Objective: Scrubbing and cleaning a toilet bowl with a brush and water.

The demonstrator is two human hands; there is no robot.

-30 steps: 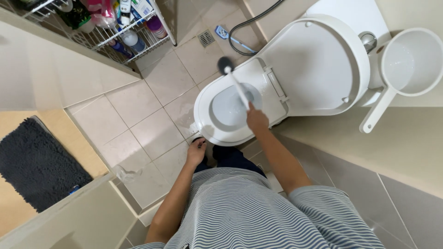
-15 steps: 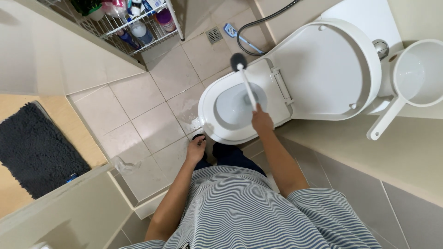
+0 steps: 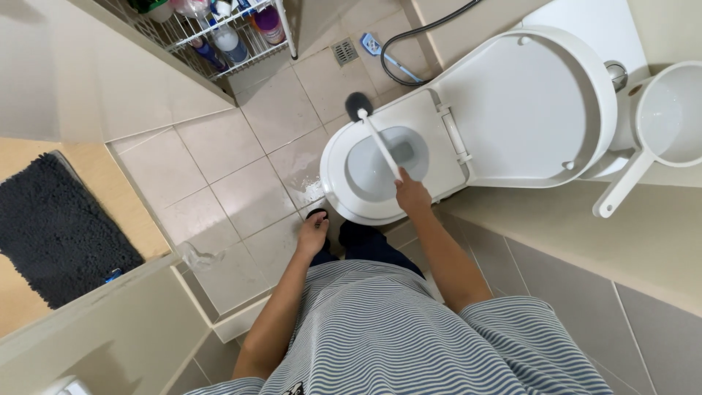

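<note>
I look straight down at a white toilet (image 3: 344,194) with its lid (image 3: 526,110) raised. My right hand (image 3: 412,196) grips the white handle of a toilet brush (image 3: 379,143). The brush's dark head (image 3: 358,104) rests on the far rim of the seat. My left hand (image 3: 313,234) hangs low beside my knee, fingers loosely curled, holding nothing that I can see. A striped shirt fills the bottom of the view.
A white scoop with a long handle (image 3: 662,124) sits on the ledge at right. A wire rack of bottles (image 3: 219,36) stands at the back left. A dark mat (image 3: 51,227) lies at left. A floor drain (image 3: 344,51) and grey hose (image 3: 417,36) are behind the toilet.
The brush head has stayed near the seat's far rim while my right hand shifted slightly. The view has tilted a little; my left hand stays by my knee.
</note>
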